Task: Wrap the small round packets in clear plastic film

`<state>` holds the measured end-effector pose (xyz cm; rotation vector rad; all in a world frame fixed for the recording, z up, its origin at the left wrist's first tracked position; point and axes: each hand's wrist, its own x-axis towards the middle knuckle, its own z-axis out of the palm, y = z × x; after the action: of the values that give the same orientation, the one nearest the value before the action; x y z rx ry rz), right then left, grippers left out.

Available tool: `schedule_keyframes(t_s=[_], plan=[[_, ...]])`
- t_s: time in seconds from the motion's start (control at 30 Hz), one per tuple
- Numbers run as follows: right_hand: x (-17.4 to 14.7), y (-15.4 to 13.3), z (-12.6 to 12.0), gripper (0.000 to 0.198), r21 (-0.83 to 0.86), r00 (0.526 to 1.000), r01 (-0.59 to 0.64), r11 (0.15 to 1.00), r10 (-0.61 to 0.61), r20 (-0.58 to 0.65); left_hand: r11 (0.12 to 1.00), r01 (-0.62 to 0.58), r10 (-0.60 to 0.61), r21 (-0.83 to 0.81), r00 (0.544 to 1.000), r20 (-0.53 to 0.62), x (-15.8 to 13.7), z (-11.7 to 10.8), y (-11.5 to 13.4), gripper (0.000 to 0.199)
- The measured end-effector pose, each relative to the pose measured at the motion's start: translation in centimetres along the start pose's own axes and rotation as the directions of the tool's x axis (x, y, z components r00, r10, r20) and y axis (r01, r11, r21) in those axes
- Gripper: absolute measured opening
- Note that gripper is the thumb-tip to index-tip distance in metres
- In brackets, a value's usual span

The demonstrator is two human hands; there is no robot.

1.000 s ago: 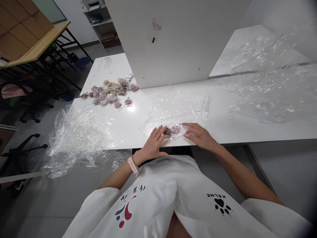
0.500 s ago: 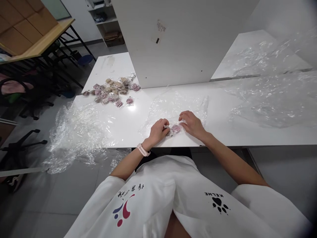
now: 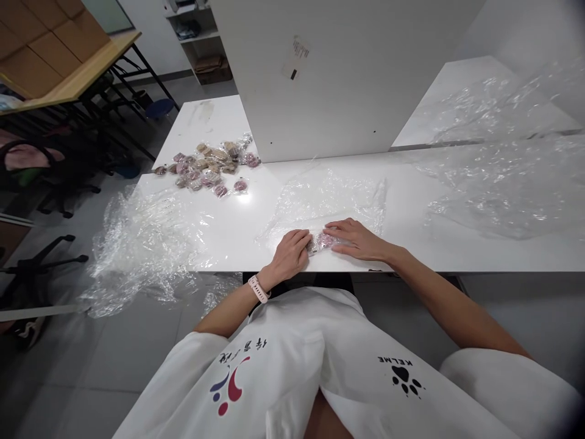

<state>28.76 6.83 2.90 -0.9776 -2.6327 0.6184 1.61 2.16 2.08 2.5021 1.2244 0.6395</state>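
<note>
Here, with the left hand [image 3: 291, 252] curved narrowly over a dark plastic-wrapped piece [image 3: 311, 246]; with the right hand [image 3: 359, 241] flatter, slightly spread, over a rounded pink plastic-wrapped piece [image 3: 325, 241] just beside it; cannot tell if gripping either; with both pieces at the near edge of glossy, crinkled clear film [image 3: 329, 192] on the smooth white surface [image 3: 411, 238].

1. Office-like workroom: a castered chair base [image 3: 31, 266] past the white surface [image 3: 439, 247]'s left edge.
2. Wood-topped desk [image 3: 91, 70] and storage shelves [image 3: 199, 38] beyond its far-left corner.
3. Plastic film [image 3: 144, 238] over its near-left corner.
</note>
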Motion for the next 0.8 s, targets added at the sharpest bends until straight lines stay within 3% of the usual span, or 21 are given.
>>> schedule_keyframes(t_s=[0.07,0.13,0.2,0.3,0.37,0.47,0.53,0.6,0.67,0.73,0.8], plan=[[0.0,0.1,-0.1,0.063,0.029,0.999,-0.006,1.0,0.005,0.046,0.999,-0.026,0.027,-0.024,0.998,0.061,-0.6,-0.5,-0.2,0.056],[0.1,0.2,-0.1,0.061,0.059,0.999,-0.005,0.998,0.003,0.037,0.998,-0.029,0.034,-0.052,0.995,0.095,-0.9,-0.8,-0.6,0.065],[0.3,0.1,0.0,0.053,0.097,0.999,-0.008,0.995,0.01,-0.03,0.997,0.001,0.004,-0.075,0.998,0.065,-0.7,-1.0,-1.1,0.054],[0.7,-0.4,0.2,0.052,0.149,0.985,-0.082,0.986,0.103,-0.14,0.984,0.131,-0.132,-0.124,0.991,-0.002,0.5,-1.3,-1.4,0.031],[1.1,-0.7,0.1,0.052,0.158,0.961,-0.22,0.963,0.241,-0.133,0.949,0.277,-0.276,-0.149,0.961,0.023,1.7,-1.6,-1.6,0.03],[1.9,-1.1,-0.1,0.048,0.129,0.892,-0.444,0.887,0.45,-0.026,0.867,0.491,-0.476,-0.089,0.868,0.143,3.8,-2.2,-1.8,0.048],[2.2,-1.5,-0.1,0.041,0.067,0.845,-0.527,0.847,0.531,-0.07,0.834,0.552,-0.546,0.002,0.824,0.15,4.6,-2.7,-1.8,0.042],[1.9,-2.1,0.0,0.035,-0.026,0.836,-0.511,0.859,0.49,-0.247,0.848,0.524,-0.528,0.079,0.848,0.05,4.4,-3.2,-1.6,0.031],[1.1,-2.5,0.3,0.034,-0.112,0.869,-0.391,0.914,0.327,-0.371,0.92,0.373,-0.372,0.117,0.928,-0.027,3.3,-3.6,-1.6,0.028],[-0.1,-2.6,0.9,0.036,-0.145,0.93,-0.227,0.963,0.17,-0.324,0.986,0.131,-0.134,0.101,0.991,0.019,1.8,-3.7,-1.8,0.033],[-1.0,-2.4,1.7,0.045,-0.12,0.967,-0.133,0.984,0.103,-0.232,0.999,-0.026,0.022,0.042,0.995,0.099,0.7,-3.3,-2.4,0.041]])
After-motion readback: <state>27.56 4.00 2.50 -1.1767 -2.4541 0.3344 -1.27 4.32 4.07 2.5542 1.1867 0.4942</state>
